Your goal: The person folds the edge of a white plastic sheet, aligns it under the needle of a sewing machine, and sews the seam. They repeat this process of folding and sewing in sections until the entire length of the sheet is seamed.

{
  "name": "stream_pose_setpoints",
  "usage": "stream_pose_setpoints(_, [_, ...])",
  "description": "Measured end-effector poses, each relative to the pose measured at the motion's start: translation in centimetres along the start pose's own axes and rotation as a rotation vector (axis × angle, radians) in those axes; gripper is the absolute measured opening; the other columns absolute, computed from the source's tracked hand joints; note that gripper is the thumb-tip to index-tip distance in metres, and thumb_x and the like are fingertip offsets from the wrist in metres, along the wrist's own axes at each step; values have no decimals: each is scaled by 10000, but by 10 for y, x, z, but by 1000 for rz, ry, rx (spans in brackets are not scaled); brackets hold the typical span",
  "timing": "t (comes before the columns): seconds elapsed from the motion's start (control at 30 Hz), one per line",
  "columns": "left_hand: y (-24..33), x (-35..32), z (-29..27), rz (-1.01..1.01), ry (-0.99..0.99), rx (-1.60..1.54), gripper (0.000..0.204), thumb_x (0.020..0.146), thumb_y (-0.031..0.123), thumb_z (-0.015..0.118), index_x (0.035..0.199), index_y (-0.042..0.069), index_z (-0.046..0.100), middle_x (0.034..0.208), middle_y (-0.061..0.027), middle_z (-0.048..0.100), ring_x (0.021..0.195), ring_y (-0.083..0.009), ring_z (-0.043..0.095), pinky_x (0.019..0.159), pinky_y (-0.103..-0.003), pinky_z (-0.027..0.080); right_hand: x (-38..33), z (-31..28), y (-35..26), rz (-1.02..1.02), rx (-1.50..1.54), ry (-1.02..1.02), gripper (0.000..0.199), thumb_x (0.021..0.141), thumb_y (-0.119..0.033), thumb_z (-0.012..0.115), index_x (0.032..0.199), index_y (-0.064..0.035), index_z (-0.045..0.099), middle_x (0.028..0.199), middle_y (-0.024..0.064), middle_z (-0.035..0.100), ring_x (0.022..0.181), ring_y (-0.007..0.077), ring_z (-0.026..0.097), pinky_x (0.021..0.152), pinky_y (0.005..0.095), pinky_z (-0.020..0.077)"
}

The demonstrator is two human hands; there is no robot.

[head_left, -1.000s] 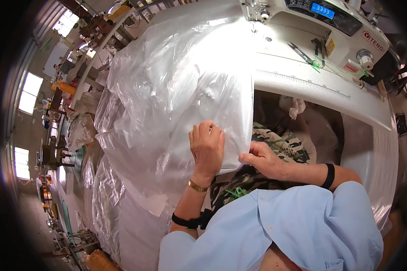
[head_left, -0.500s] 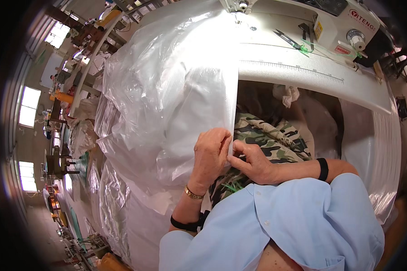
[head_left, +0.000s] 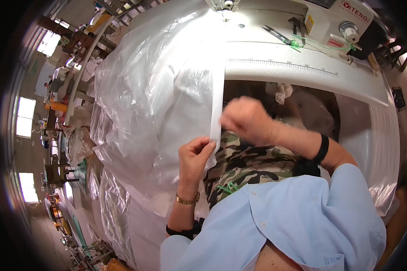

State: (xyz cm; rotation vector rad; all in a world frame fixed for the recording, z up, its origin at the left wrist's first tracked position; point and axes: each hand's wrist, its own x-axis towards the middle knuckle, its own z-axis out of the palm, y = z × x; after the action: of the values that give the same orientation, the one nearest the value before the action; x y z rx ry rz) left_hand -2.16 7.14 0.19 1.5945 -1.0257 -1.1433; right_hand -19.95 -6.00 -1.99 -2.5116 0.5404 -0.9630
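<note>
A large translucent white plastic sheet (head_left: 140, 104) lies in loose folds across the table and down toward my lap. Along its right border runs a white, ribbed band (head_left: 217, 90), stretching from under the sewing machine head (head_left: 223, 5) toward me. My left hand (head_left: 195, 161) pinches this band near its lower end, thumb on top. My right hand (head_left: 248, 119) is raised just right of the band, above my camouflage-patterned lap. Motion smears its curled fingers, so whether they touch the band or hold anything is not plain.
On the machine bed lie thread snips (head_left: 278, 35) and a small dark tool (head_left: 295, 27), with green thread nearby. A ruler scale (head_left: 285, 64) marks the bed's front edge. Stacked plastic sheeting (head_left: 380, 153) hangs at the right. Shelves and other machines stand at the left.
My right hand has lifted away from beside my left hand and moved up along the band. My left hand has shifted slightly left and down, keeping its pinch. The whole view has shifted slightly.
</note>
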Motion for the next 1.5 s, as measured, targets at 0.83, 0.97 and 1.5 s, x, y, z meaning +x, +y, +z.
stream_pose_setpoints(0.83, [0,50,33,731,132,696,235,802,-48,585,1028,-14,638,735,-137,542,588,-272,532,564,-352,433,109,-49,142,255,-372,-96,492,916,-456,545,1180,-47,618,1325,157,560,1264,294,472,1030,481,323])
stream_pose_setpoints(0.97, [17,78,32,686,112,702,245,806,-35,585,1047,-18,621,790,-154,576,689,-329,590,600,-402,466,110,-53,137,289,-379,-173,566,918,-454,544,1272,-13,556,1418,179,487,1329,291,412,1084,440,273])
stream_pose_setpoints(1.5, [80,207,55,774,137,860,121,784,18,586,847,-60,653,729,-226,631,679,-376,634,629,-415,493,110,-49,139,245,-351,-104,361,970,-233,435,1178,24,580,1370,195,523,1312,298,441,1090,531,270])
